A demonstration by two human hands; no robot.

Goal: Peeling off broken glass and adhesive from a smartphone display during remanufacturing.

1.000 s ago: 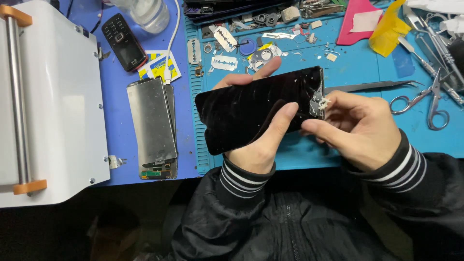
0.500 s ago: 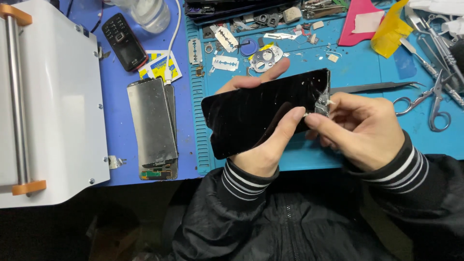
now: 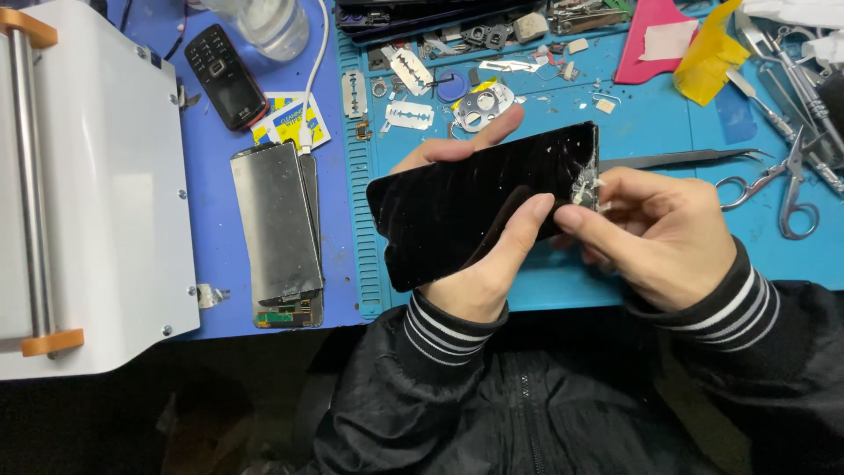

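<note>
My left hand [image 3: 479, 264] holds a black phone screen panel [image 3: 466, 202] from below, thumb pressed across its face and fingertips showing over its far edge. The panel is tilted, with cracked, whitish shattered glass at its right end [image 3: 582, 180]. My right hand [image 3: 659, 233] pinches that broken right end between thumb and fingers, on the glass fragments. Both hands hover above the blue work mat [image 3: 651, 123].
A white machine [image 3: 88, 185] with orange-ended roller fills the left. Metal-backed display panels [image 3: 277, 229], a small black keypad phone [image 3: 227, 75], razor blades [image 3: 409, 114], long tweezers [image 3: 686, 158], scissors [image 3: 782, 189], a pink tray [image 3: 655, 40] and yellow tape [image 3: 708, 53] lie around.
The panel has shifted slightly right and up in my left hand. My right hand keeps picking at the cracked right end, fingers shifted slightly.
</note>
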